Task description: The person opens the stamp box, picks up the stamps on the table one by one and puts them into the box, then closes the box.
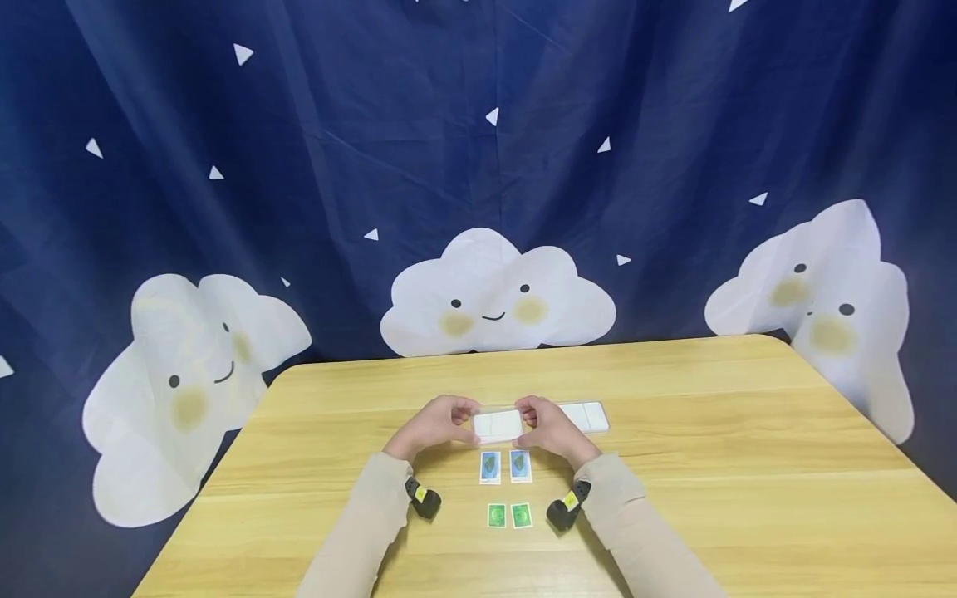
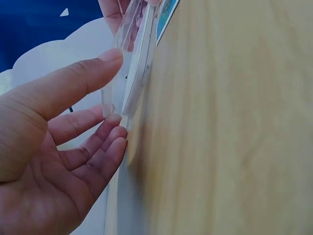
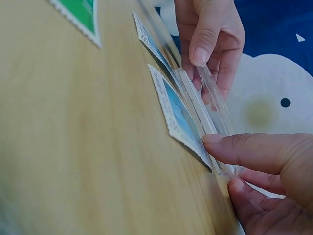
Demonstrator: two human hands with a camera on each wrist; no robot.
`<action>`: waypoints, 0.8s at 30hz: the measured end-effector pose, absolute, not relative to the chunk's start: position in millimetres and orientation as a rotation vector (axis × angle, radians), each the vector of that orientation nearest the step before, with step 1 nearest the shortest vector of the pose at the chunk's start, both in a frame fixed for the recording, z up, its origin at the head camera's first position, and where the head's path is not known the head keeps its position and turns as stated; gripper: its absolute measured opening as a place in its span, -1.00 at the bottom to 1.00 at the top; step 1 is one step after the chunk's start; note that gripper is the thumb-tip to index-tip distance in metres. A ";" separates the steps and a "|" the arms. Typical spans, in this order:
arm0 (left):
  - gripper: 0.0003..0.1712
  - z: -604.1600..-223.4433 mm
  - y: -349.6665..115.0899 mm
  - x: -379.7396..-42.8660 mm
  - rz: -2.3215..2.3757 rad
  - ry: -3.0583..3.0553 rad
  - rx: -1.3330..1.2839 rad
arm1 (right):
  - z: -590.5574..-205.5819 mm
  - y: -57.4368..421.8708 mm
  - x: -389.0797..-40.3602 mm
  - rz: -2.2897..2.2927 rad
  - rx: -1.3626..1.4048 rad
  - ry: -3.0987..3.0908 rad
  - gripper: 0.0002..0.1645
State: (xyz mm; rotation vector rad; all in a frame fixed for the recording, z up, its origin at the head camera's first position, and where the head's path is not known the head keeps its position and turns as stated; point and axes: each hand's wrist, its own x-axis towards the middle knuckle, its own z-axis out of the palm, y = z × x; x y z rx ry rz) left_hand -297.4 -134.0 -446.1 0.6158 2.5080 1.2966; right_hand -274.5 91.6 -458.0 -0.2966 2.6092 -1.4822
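Observation:
A flat clear plastic case point(image 1: 498, 426) with a white inside is held between both hands above the table. My left hand point(image 1: 443, 426) grips its left end; in the left wrist view the thumb lies on the clear lid point(image 2: 110, 93), which stands slightly apart from the white base point(image 2: 139, 73). My right hand point(image 1: 552, 428) pinches the other end between thumb and fingers. Just in front of the case lie two blue stamps, a left one point(image 1: 489, 468) and a right one point(image 1: 520, 466). Closer to me are two green stamps, left point(image 1: 497, 516) and right point(image 1: 522, 515).
A second white case point(image 1: 586, 417) lies on the wooden table point(image 1: 718, 465), right of and partly behind my right hand. Behind the table's far edge hangs a dark blue curtain point(image 1: 419, 149) with clouds on it. Each wrist wears a small black camera.

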 end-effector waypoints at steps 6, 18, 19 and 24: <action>-0.34 -443.9 -139.5 -296.8 1.314 2.509 0.598 | -458.0 90.4 -273.8 -1.490 -0.286 2.609 -0.29; -0.34 -443.9 -150.6 -301.7 1.343 2.536 0.597 | -458.6 88.5 -273.6 -1.412 -0.296 2.663 -0.30; -0.34 -444.1 -151.4 -302.3 1.348 2.539 0.607 | -458.6 88.2 -273.6 -1.408 -0.295 2.666 -0.30; -0.34 -444.4 -153.3 -305.9 1.376 2.544 0.609 | -458.1 87.7 -273.0 -1.412 -0.271 2.667 -0.31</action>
